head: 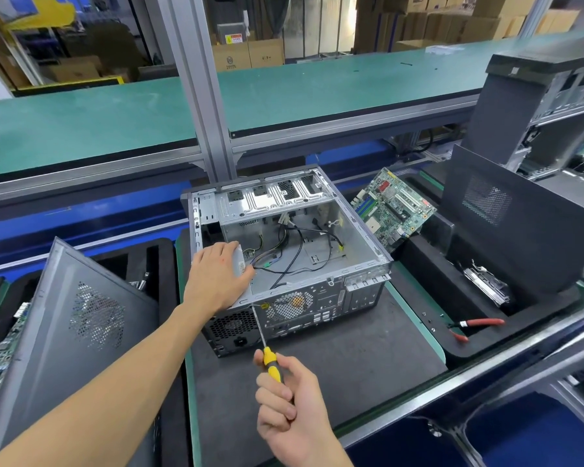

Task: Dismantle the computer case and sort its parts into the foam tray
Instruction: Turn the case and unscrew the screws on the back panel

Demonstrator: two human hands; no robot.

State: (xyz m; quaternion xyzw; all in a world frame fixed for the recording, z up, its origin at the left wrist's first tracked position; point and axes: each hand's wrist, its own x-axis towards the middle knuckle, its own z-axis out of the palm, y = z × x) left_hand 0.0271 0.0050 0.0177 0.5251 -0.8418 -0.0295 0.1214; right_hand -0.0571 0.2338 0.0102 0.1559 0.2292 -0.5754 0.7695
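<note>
**Backing out a power-supply screw, case braced**

Right hand (285,396): fingers curled round the yellow handle of the screwdriver (263,338), clamped on it. The shaft runs up and away from that hand to the top edge of the rear panel of the computer case (294,251), tip apparently seated on a screw just above the power-supply grille. I can't make out the screw head itself.

Left hand (218,276): fingers straight, palm pressing flat on the power supply (241,262) in the case's near corner, directly above the screwdriver tip. My read: it holds the unit steady so it won't drop or shift once the screw lets go, and it stops the case sliding on the dark mat of the surface (351,358) under driving pressure.

Case lies on its side, open face up, so loose cables (284,251) stay inside and fasteners face me.

Already sorted, judging by the layout: motherboard (393,205) propped in the foam tray (479,342) beyond and right of my right hand, side panel (506,214) leaning in it, red-handled pliers (476,323) on its near edge. Another panel (68,318) leans left of my left forearm.

Risk: a freed screw rolling off.
</note>
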